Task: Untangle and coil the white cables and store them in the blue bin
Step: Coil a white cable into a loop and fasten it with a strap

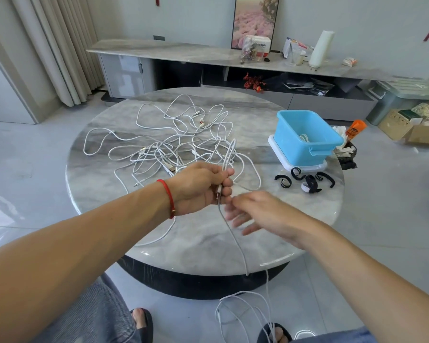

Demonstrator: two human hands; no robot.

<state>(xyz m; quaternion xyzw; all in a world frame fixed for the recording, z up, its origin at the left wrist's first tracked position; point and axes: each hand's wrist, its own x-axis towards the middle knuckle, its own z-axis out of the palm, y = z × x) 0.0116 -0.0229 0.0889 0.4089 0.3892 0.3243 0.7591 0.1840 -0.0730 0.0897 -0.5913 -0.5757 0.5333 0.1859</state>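
A tangle of white cables [174, 142] sprawls over the round marble table [203, 233]. My left hand [198, 186], a red cord on its wrist, grips a few upright loops of one white cable [229, 152] together with its plug end. From that fist a strand [235, 241] runs down over the table's near edge to loose loops on the floor [245, 308]. My right hand [255, 211] is blurred just right of the fist, fingers spread and holding nothing. The blue bin [307, 134] stands at the right on a white lid, with a coiled cable inside.
Several black hook-and-loop straps [307, 181] lie in front of the bin. An orange bottle [354, 129] and a dark bag sit past the table's right edge. My feet in sandals are below the table's near edge. A long sideboard runs along the far wall.
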